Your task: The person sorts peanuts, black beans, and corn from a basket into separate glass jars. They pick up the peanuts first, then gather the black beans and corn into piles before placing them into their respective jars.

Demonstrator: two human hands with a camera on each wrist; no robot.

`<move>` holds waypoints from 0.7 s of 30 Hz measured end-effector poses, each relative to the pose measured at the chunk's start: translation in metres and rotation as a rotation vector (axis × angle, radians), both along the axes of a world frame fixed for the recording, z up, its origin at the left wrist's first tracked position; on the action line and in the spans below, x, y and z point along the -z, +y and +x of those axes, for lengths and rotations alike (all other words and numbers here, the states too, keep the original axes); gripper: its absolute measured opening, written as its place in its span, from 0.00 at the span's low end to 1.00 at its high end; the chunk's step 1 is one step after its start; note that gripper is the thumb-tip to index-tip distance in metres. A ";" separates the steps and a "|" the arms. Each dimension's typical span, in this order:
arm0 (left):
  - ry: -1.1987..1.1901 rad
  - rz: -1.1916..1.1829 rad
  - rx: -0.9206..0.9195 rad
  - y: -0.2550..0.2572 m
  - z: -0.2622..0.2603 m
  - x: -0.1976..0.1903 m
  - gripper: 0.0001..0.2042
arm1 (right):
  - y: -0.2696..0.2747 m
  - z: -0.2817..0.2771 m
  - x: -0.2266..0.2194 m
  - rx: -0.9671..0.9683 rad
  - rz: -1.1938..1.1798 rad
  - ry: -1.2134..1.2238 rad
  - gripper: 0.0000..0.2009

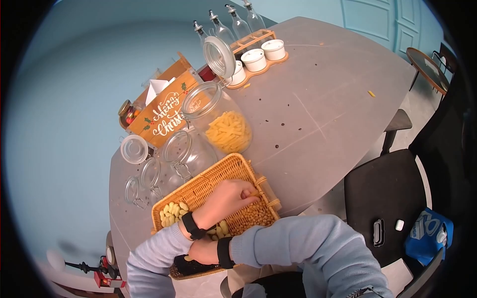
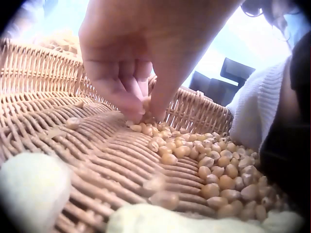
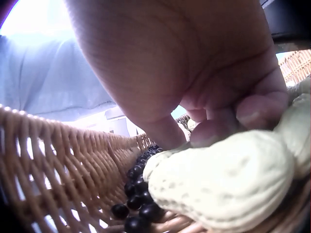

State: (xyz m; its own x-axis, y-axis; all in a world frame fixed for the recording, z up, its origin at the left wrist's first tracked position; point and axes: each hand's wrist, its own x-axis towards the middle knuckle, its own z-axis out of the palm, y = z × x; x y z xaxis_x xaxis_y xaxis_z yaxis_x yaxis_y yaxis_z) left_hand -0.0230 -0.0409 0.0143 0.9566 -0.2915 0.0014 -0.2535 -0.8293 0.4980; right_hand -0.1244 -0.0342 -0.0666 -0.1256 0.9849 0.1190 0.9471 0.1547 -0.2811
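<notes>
My arms cross over a wicker basket (image 1: 198, 180). My left hand (image 1: 226, 198) reaches to its right end and pinches at corn kernels (image 2: 226, 182), a kernel showing between thumb and fingers. More kernels are heaped right under the fingertips. My right hand (image 1: 202, 251) passes beneath the left forearm to the near left side, above black beans (image 1: 191, 266). Its fingers (image 3: 262, 110) curl down behind a large pale peanut (image 3: 221, 182), which hides their tips; I cannot tell whether they grip anything. Other peanuts (image 1: 171, 212) lie at the basket's left end.
Behind the basket stand a glass jar of pasta (image 1: 228, 131) and an open glass jar (image 1: 191, 154). Farther back are a wooden Christmas box (image 1: 166, 111), white ramekins (image 1: 254, 60) and oil bottles (image 1: 241, 26). A black chair (image 1: 387, 198) stands right of the table.
</notes>
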 end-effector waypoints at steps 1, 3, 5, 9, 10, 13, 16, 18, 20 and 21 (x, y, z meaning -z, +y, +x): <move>0.047 0.029 0.005 0.000 0.002 0.001 0.09 | 0.008 -0.004 0.010 -0.014 0.019 0.011 0.15; 0.093 0.057 0.009 -0.001 0.004 0.002 0.10 | 0.025 -0.013 0.033 -0.029 0.037 0.021 0.19; 0.063 0.107 0.031 -0.001 0.005 0.002 0.10 | 0.036 -0.019 0.046 -0.022 0.062 0.006 0.22; 0.030 0.124 0.074 0.002 0.006 -0.001 0.09 | 0.026 -0.014 0.035 0.049 0.236 0.013 0.11; 0.059 0.118 0.050 0.001 0.007 -0.013 0.09 | 0.014 -0.004 0.006 -0.029 0.064 -0.082 0.10; 0.031 0.115 -0.032 0.003 0.008 -0.048 0.08 | 0.017 -0.001 -0.004 -0.040 -0.142 -0.104 0.09; -0.182 0.064 -0.204 0.010 0.013 -0.084 0.08 | 0.010 0.005 -0.012 -0.087 -0.209 0.038 0.07; -0.381 0.093 -0.312 0.023 0.025 -0.099 0.09 | 0.012 0.002 -0.003 -0.034 -0.084 0.064 0.09; -0.605 0.143 -0.344 0.030 0.042 -0.113 0.08 | 0.010 0.001 -0.001 -0.019 -0.066 0.029 0.09; -0.606 0.144 -0.349 0.031 0.051 -0.118 0.08 | 0.008 0.002 -0.004 -0.006 -0.046 -0.005 0.08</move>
State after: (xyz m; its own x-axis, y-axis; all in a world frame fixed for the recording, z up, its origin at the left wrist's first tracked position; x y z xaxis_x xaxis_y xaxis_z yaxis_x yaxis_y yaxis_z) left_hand 0.0276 -0.0096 0.1326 0.8370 -0.0060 0.5472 -0.1592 -0.9594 0.2330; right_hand -0.1228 -0.0265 -0.0625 -0.1324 0.9885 0.0725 0.9476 0.1477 -0.2831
